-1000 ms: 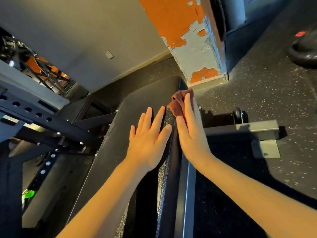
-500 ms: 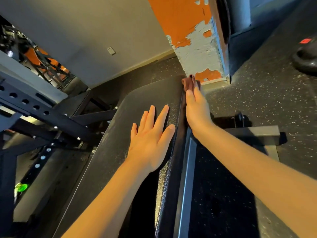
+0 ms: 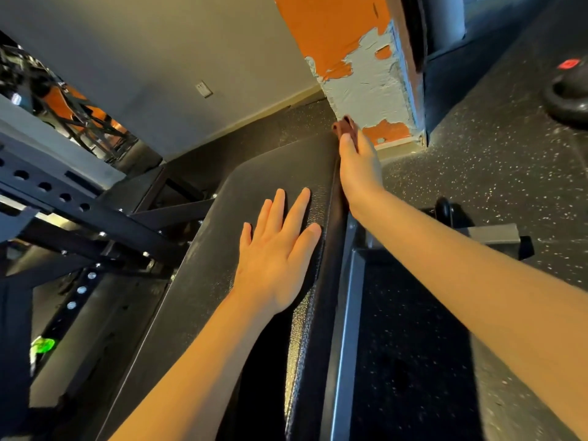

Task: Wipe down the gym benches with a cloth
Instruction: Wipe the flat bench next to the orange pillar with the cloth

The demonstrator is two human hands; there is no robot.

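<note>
Fingers point(image 3: 347, 148) of the right hand point(image 3: 359, 167) lie straight and press a reddish-brown cloth point(image 3: 344, 126) against the right side edge of the black padded counter point(image 3: 203, 256), near its far corner. The cloth bunches out past the fingertips. The left hand point(image 3: 276, 259) rests flat on the counter top with fingers spread, holding nothing, just beside that edge. Beyond the corner a pillar point(image 3: 359, 65) with peeling orange paint stands on the speckled floor point(image 3: 493, 173). A black rack point(image 3: 73, 202) with holes lies to the left, and a kettlebell point(image 3: 569, 93) sits at far right.
</note>
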